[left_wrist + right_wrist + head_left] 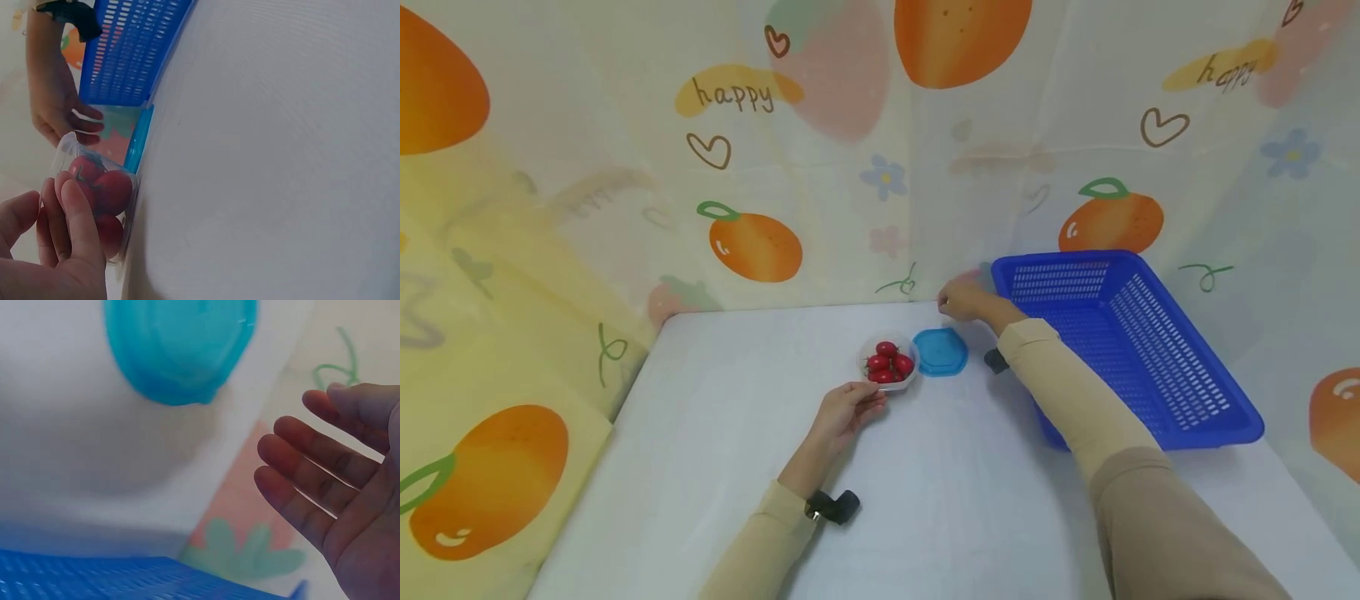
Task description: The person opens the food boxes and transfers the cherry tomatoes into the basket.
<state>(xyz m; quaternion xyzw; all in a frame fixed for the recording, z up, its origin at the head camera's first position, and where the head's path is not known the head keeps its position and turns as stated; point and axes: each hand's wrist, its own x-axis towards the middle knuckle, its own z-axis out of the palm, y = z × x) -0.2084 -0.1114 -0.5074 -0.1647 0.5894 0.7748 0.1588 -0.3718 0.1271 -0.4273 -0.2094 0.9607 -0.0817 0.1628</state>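
A small clear plastic container (888, 387) of red cherry tomatoes (886, 364) stands uncovered on the white table. My left hand (847, 411) is at its near side; in the left wrist view, nearly straight fingers (78, 215) touch the container's wall, with the thumb apart from them. Just right of the container lies a blue lid (940, 352). Beyond the lid, at the table's back edge, is my right hand (961, 300). In the right wrist view its fingers (312, 465) are spread loosely with nothing in them, apart from the lid.
A large blue plastic basket (1206, 354) stands at the right, beneath and beside my right forearm. Behind the table (737, 400) hangs a cloth (835, 183) printed with fruit. Black wrist cameras sit on both wrists.
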